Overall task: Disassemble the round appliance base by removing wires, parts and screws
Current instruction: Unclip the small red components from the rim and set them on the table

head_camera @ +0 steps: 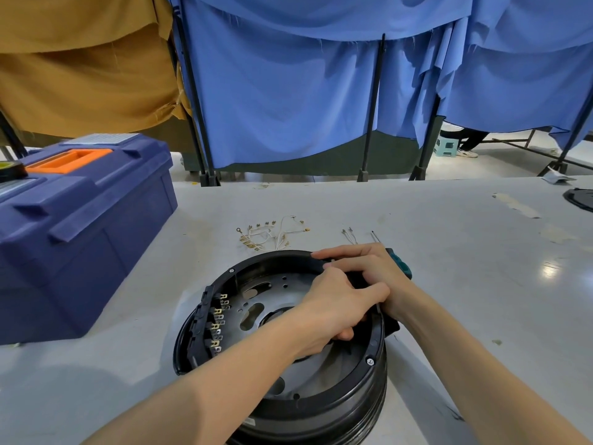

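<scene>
1. Round appliance base (288, 396) sits open side up on the counter (449, 300), close to the person.
2. Left hand (337, 306) curls round a black part (392, 327) at the right rim. Right hand (362, 268) drapes over the rim; cannot tell if it grips.
3. Advice: steady the base, work the part free evenly, check the rim screw (370, 361) first.
4. Beyond: screwdriver (401, 268), loose wires (276, 234).
</scene>
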